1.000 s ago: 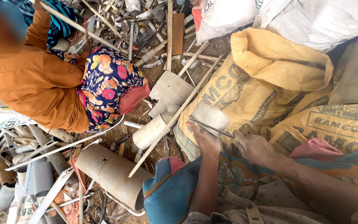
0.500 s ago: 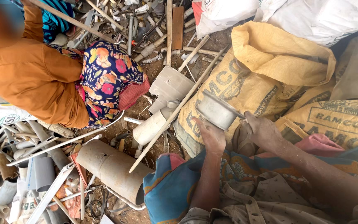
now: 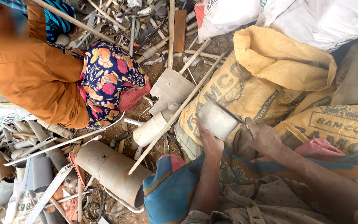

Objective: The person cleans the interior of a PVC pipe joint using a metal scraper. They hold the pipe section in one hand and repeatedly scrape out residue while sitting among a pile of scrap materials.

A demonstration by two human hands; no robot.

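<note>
My left hand (image 3: 209, 140) grips a short grey pipe piece (image 3: 216, 119) from below, holding it over my lap in front of a yellow sack (image 3: 270, 79). My right hand (image 3: 262, 135) is closed just to the right of the pipe. It holds a thin dark blade (image 3: 228, 112) that lies across the pipe's upper rim. A patterned cloth (image 3: 175, 186) covers my knees under both forearms.
Another person in an orange top (image 3: 30, 74) and a floral skirt (image 3: 108, 79) sits at the left. Scrap pipes lie around: a large brown one (image 3: 112, 170), a white one (image 3: 150, 128) and a grey fitting (image 3: 170, 89). A long stick (image 3: 179, 110) and white sacks (image 3: 311, 20) are also here.
Both hands have lifted the pipe piece slightly and tilted it. The blade stays on its rim. The other person has hardly moved.
</note>
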